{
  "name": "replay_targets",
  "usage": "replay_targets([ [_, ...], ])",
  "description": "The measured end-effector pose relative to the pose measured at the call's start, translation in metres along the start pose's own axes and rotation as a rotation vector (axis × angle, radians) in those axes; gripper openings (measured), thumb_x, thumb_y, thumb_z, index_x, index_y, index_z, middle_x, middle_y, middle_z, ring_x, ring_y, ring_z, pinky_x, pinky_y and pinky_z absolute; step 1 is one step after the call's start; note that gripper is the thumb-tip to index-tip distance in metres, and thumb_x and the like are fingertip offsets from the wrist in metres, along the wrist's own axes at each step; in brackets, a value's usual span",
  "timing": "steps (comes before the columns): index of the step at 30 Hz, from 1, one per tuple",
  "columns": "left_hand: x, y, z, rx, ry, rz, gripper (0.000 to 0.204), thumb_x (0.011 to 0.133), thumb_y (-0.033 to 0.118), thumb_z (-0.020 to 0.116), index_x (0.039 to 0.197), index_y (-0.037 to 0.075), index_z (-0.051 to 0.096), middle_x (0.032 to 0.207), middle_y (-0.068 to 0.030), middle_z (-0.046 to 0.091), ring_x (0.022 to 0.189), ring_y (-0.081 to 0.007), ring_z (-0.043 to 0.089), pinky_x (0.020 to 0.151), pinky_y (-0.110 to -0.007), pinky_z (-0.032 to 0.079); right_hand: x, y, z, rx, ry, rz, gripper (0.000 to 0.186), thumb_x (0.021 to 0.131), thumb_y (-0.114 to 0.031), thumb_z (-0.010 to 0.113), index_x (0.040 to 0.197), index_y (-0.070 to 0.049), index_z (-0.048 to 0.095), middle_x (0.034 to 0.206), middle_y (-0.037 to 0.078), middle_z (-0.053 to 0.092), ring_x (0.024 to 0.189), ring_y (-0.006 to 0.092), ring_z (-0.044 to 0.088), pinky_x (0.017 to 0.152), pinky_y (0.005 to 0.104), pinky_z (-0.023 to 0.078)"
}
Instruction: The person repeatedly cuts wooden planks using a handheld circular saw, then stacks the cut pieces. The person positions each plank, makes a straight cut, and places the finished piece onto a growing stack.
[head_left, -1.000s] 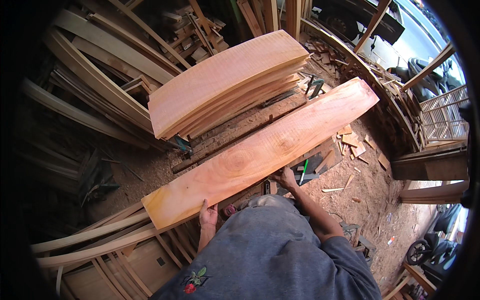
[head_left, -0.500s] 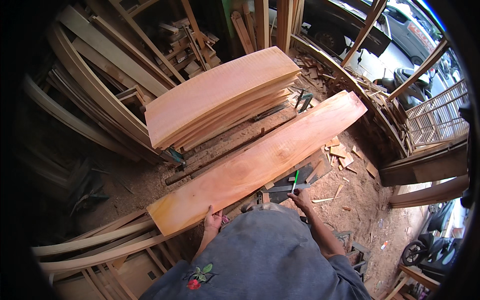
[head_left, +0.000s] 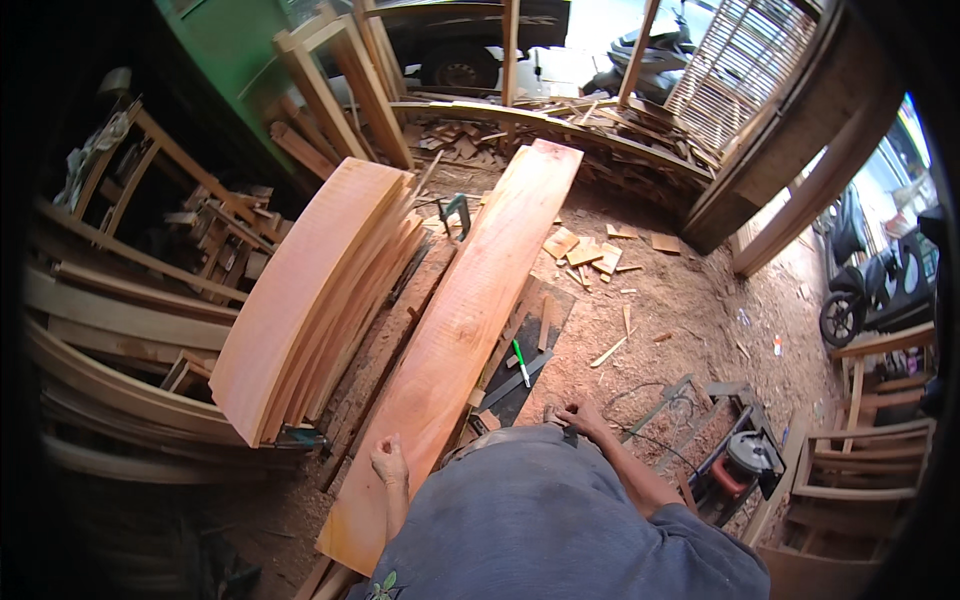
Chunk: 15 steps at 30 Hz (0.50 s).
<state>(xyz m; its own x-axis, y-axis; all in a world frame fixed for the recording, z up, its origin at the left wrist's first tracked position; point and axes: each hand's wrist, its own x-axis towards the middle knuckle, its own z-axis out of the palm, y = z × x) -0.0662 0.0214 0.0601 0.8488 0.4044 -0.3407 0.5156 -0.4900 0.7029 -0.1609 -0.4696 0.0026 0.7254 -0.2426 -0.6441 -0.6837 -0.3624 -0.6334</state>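
Observation:
A long pinkish plank [head_left: 468, 308] lies diagonally beside a stack of curved boards [head_left: 302, 265] on a rough timber support [head_left: 405, 312], with clamps [head_left: 455, 212] at the ends. My left hand [head_left: 388, 460] is over the plank's near part, fingers curled into a pinch; what they hold, if anything, is too small to name. My right hand [head_left: 580, 418] is right of the plank by my body, fingers closed around something small I cannot make out. A green-and-white pen [head_left: 521, 360] and a dark metal straightedge [head_left: 515, 384] lie beyond it on a dark board [head_left: 545, 320].
A circular saw [head_left: 742, 465] sits low at my right among metal frames. Offcuts [head_left: 590, 255] lie on the sawdust floor [head_left: 700, 320]. Curved timber pieces [head_left: 130, 320] fill the left, upright posts [head_left: 350, 80] the back. A scooter [head_left: 870, 300] stands outside at right.
My view has turned rightward, so the plank now runs more steeply away. My left hand has left the plank's edge and is pinched above it; my right hand has moved back from near the pen.

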Motion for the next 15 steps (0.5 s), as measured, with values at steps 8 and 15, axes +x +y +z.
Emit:
replay_targets([
  [8,0.045,0.038,0.03,0.864,-0.123,0.056,0.113,0.083,0.061,0.084,0.168,0.005,0.032,0.176,-0.0224,0.024,0.163,-0.0398,0.021,0.131,-0.058,0.024,-0.042,0.023,-0.051,-0.018,0.277,-0.089,0.053,0.092,-0.046,0.081,0.117,0.001,0.075,0.109,0.023,0.077,0.101,0.0379,0.075,0.087,0.0467,0.058],
  [15,0.055,0.017,0.052,1.082,-0.049,0.085,0.114,0.083,0.065,0.082,0.168,0.007,0.032,0.177,-0.0189,0.024,0.163,-0.0389,0.022,0.13,-0.06,0.024,-0.176,0.104,-0.147,-0.243,0.542,0.259,0.048,0.094,-0.043,0.077,0.111,0.002,0.074,0.117,0.027,0.073,0.114,0.0438,0.069,0.098,0.0523,0.055],
])
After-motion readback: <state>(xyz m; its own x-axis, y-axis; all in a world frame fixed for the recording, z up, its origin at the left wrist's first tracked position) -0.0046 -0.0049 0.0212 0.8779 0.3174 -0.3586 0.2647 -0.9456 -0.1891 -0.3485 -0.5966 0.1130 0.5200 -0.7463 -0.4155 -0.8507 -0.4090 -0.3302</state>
